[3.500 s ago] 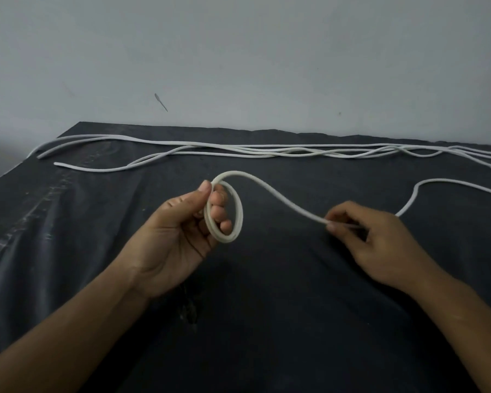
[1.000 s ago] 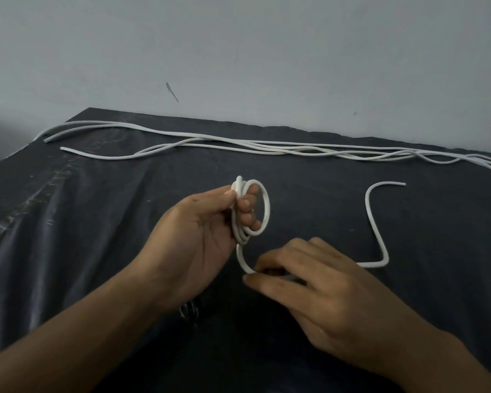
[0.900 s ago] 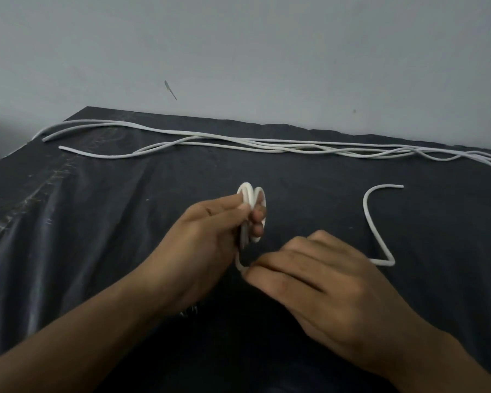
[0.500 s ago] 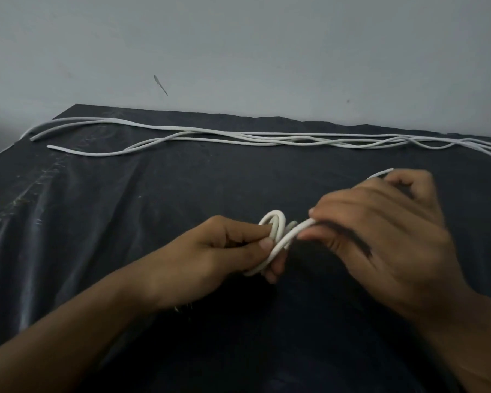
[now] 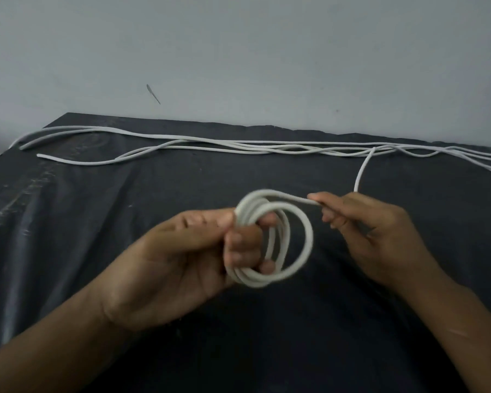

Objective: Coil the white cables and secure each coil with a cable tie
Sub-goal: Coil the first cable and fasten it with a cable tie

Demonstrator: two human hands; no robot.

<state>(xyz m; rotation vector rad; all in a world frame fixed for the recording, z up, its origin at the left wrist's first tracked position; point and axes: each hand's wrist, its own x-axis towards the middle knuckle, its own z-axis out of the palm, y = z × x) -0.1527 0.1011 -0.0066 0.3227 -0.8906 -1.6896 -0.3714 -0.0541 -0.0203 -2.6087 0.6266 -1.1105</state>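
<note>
My left hand pinches a small coil of white cable with several loops, thumb on top and fingers through the ring. The coil stands upright above the dark cloth. My right hand grips the same cable's free stretch just right of the coil. Its short tail rises from my right fist toward the back of the table. No cable tie is visible.
Several loose white cables lie stretched along the far edge of the black cloth-covered table, from left to right. A grey wall stands right behind them.
The coil has gained loops and grown wider. My right hand swung from below the coil up to its right side, and the free tail has become short and now points away from me.
</note>
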